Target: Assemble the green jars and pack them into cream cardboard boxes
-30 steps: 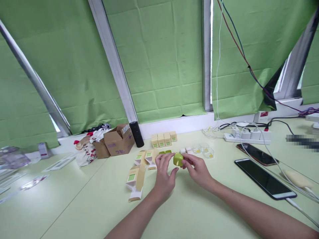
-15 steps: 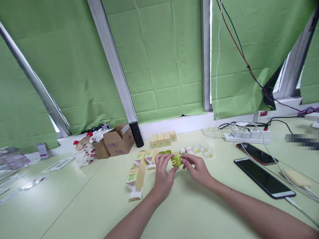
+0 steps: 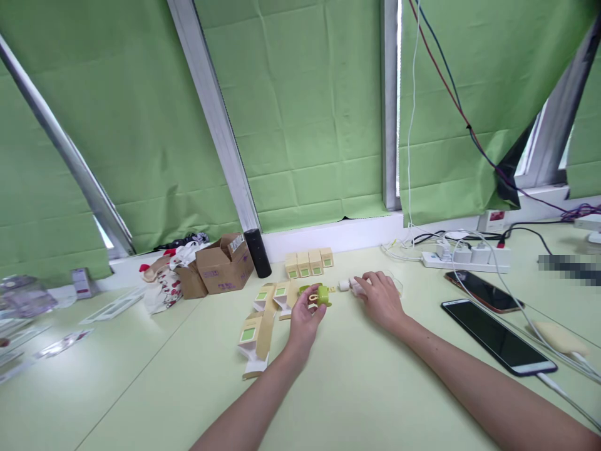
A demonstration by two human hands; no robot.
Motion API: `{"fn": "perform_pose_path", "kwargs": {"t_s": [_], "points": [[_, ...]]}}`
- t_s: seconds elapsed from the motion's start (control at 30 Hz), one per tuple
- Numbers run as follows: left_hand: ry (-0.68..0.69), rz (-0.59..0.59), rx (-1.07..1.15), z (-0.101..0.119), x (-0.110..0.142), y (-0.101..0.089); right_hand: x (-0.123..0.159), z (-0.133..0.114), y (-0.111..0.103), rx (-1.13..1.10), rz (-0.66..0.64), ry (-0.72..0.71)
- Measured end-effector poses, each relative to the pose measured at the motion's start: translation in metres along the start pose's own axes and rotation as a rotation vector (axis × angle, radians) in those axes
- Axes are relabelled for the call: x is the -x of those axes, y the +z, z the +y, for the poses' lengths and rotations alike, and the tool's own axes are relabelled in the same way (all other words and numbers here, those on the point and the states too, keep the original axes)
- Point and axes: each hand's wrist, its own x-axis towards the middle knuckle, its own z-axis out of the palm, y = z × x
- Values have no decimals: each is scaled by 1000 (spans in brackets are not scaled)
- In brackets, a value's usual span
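My left hand (image 3: 304, 319) pinches a small green case (image 3: 322, 295) just above the pale green table (image 3: 188, 382). My right hand (image 3: 381, 299) lies farther right, fingers curled down over small white pieces (image 3: 350, 285) and clear plastic shells (image 3: 397, 285); what it grips, if anything, is hidden. A row of small cream boxes with green labels (image 3: 308, 263) stands behind the hands. Folded cream cartons (image 3: 260, 319) lie to the left of my left hand.
A brown cardboard box (image 3: 224, 270) and a black cylinder (image 3: 258, 252) stand at the back left. Two phones (image 3: 498, 335) lie at the right, one on a cable. A white power strip (image 3: 464, 258) with chargers and cords sits by the window ledge.
My right hand let go of the green case and moved right and back to the white pieces and clear shells. My left hand keeps the case, shifted slightly left.
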Motion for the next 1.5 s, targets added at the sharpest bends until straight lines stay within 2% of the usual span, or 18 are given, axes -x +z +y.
{"fn": "perform_pose_path", "kwargs": {"t_s": [0.3, 0.53, 0.63, 0.7, 0.8, 0.9, 1.07, 1.23, 1.5], "points": [[-43, -18, 80, 0, 1, 1, 2, 0, 4, 97, -49, -62], [-48, -23, 58, -1, 2, 1, 0, -1, 0, -31, -32, -96], [-35, -7, 53, -2, 1, 0, 0, -1, 1, -74, 0, -62], [-20, 4, 43, -4, 0, -1, -2, -4, 1, -248, 66, 34], [4, 19, 27, -6, -1, -3, -4, -11, 0, -783, 133, 262], [18, 29, 13, -9, -1, -4, -3, -23, -8, -1325, 19, 476], [24, 13, 2, -11, -2, -5, 7, -45, -25, -1698, -95, 613], [31, 11, -23, -11, -2, -5, 12, -56, -37, -1855, -139, 610], [53, -10, -27, -12, -2, -5, 16, -60, -46, -1886, -210, 528]]}}
